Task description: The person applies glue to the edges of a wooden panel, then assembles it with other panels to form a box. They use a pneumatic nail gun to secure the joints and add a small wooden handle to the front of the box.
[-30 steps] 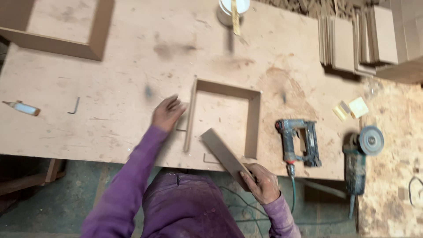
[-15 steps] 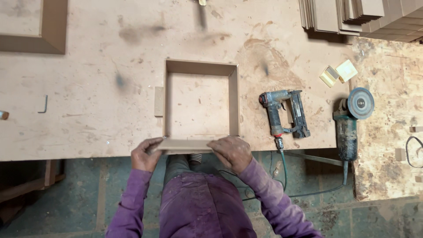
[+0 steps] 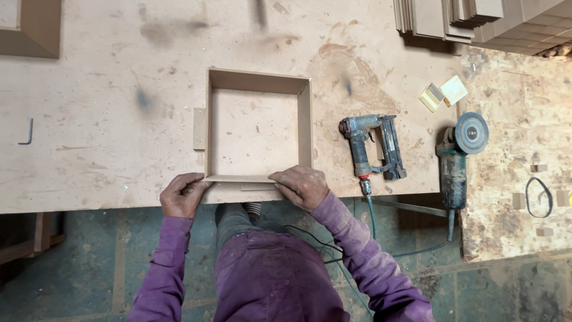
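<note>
While both hands press the flat brown wooden strip (image 3: 241, 178) against the square brown wooden frame (image 3: 258, 124), the left hand (image 3: 182, 195) pinches one end — the right hand (image 3: 302, 186) the other. At three o'clock lies a grey nail gun (image 3: 372, 146).

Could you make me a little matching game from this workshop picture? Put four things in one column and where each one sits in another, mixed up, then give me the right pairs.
Things:
1. square board frame
2. nail gun
3. angle grinder
4. stack of cut boards

Places:
A. top right corner of the view
B. far right, its round disc pointing away from the person
C. middle of the table, with the left hand and right hand at its near side
D. just right of the frame, a hose running off the table edge

Pairs: 1-C, 2-D, 3-B, 4-A
</note>
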The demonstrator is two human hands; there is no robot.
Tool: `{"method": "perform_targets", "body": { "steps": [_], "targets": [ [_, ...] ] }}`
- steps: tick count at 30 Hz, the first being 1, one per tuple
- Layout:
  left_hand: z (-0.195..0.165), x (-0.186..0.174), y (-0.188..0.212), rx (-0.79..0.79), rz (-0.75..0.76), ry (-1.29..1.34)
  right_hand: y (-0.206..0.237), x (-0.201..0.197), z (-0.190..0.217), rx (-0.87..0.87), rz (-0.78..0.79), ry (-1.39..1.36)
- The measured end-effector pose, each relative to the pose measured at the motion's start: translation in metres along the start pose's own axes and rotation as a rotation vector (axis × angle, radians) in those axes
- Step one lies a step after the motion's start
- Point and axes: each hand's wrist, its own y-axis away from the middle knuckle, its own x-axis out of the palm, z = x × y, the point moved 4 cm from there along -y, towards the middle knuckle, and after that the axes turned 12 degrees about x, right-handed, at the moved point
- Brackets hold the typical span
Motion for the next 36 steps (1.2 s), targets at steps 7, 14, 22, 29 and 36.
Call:
{"method": "perform_targets", "body": {
  "steps": [7,14,22,29,36],
  "targets": [
    [0.008,-0.001,0.001,-0.002,0.017,0.104,-0.001,-0.001,0.004,0.022,0.005,0.011],
    [0.015,-0.004,0.005,-0.031,0.032,0.126,-0.002,0.001,0.006,-0.009,-0.007,-0.008],
    [0.017,0.000,-0.002,-0.096,0.050,0.094,-0.007,0.006,-0.008,0.052,0.025,-0.015],
    [0.020,-0.001,-0.004,-0.133,0.074,0.050,-0.010,0.016,-0.008,0.039,0.022,0.159],
    [0.016,0.000,-0.005,-0.131,0.081,0.037,-0.022,0.052,0.033,-0.059,-0.065,0.128]
  ]
}}
